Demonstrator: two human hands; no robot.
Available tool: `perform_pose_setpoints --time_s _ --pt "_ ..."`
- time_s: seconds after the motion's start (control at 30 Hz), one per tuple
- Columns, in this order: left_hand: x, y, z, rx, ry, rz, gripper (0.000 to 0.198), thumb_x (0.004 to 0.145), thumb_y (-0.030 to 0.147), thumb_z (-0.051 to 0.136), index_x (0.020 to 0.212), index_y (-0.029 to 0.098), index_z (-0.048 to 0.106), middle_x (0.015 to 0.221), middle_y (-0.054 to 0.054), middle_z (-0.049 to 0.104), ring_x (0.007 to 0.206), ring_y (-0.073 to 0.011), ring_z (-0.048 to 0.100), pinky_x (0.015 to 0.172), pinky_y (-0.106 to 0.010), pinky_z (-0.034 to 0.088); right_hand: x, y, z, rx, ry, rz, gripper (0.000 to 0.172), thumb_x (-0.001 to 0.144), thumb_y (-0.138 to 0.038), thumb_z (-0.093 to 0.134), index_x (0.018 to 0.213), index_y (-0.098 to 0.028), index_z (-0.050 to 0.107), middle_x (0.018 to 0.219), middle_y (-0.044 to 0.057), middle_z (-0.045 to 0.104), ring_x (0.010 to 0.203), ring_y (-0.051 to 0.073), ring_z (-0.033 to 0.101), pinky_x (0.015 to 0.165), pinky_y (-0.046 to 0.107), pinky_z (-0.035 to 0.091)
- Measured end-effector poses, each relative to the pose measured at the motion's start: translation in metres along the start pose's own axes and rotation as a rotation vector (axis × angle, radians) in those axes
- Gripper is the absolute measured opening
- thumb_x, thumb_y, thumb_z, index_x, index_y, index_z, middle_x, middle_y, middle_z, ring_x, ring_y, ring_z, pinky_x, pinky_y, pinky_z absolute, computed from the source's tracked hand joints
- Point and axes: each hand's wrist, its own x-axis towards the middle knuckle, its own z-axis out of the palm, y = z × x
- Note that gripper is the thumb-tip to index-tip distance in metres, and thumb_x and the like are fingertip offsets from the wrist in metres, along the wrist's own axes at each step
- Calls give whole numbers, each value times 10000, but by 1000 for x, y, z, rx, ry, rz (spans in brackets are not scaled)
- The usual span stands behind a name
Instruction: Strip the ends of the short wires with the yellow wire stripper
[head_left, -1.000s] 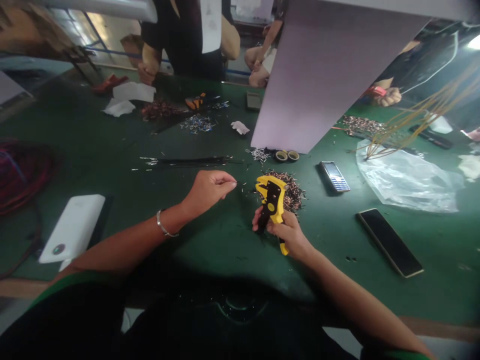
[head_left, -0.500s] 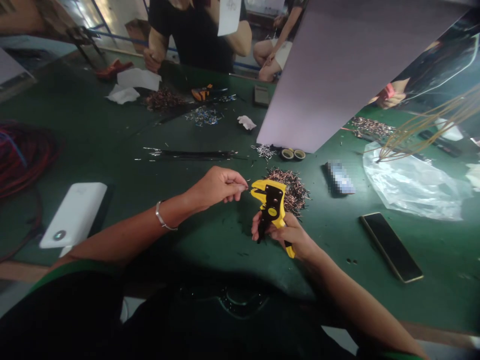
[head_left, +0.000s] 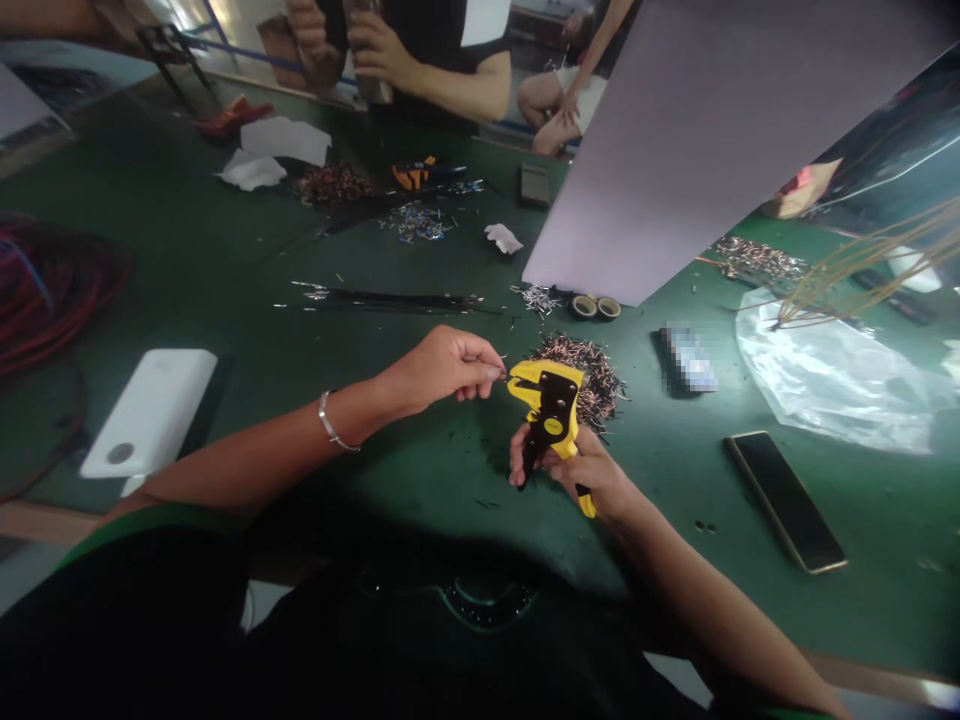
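Wrapped round the handles of a yellow and black wire stripper (head_left: 553,402) is my right hand (head_left: 581,470); the tool's jaws point left. My left hand (head_left: 461,368) pinches a short, thin wire (head_left: 504,358), only its tip showing, right at the stripper's jaws. Whether the wire lies between the jaws I cannot tell. Behind the stripper lies a pile of short copper-tipped wire pieces (head_left: 600,385). Farther back is a bundle of black wires (head_left: 405,299) with pale tips. A small heap of silvery terminals (head_left: 538,298) sits beside two small rolls (head_left: 595,307).
A smartphone (head_left: 784,500) and clear plastic bag (head_left: 847,380) lie to the right, a white power bank (head_left: 150,412) and red cable coil (head_left: 52,290) left. A large pale panel (head_left: 675,150) slants over the table. Across it, a person's hand (head_left: 382,50) holds a container.
My left hand with the wire has come slightly closer to the stripper's jaws. The person opposite has lifted a container. The whole view has shifted a little.
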Motion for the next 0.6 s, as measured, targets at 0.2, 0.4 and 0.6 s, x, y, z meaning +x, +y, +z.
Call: perform_pose_setpoints --time_s 0.2,0.4,0.6 --pt "0 1 1 -7 -23 -44 48 710 178 698 666 170 715 542 -28 641 458 -91 512 434 -223 395 0 4 -1 -4 0 1 382 599 -171 626 978 -167 676 778 49 714 693 217 667 702 405 544" --pt "-1 0 1 -15 -39 -42 73 724 158 685 660 164 718 542 -34 630 457 -99 517 443 -250 386 0 12 -4 28 -24 -31 349 624 -164 642 971 -166 679 741 35 705 654 204 660 663 388 545" --pt "-1 0 0 -17 -52 -24 78 728 163 670 678 165 730 553 -38 634 463 -116 529 468 -288 403 -2 8 -1 39 -37 -45 304 669 -167 667 973 -164 685 716 26 689 622 179 640 639 359 539"
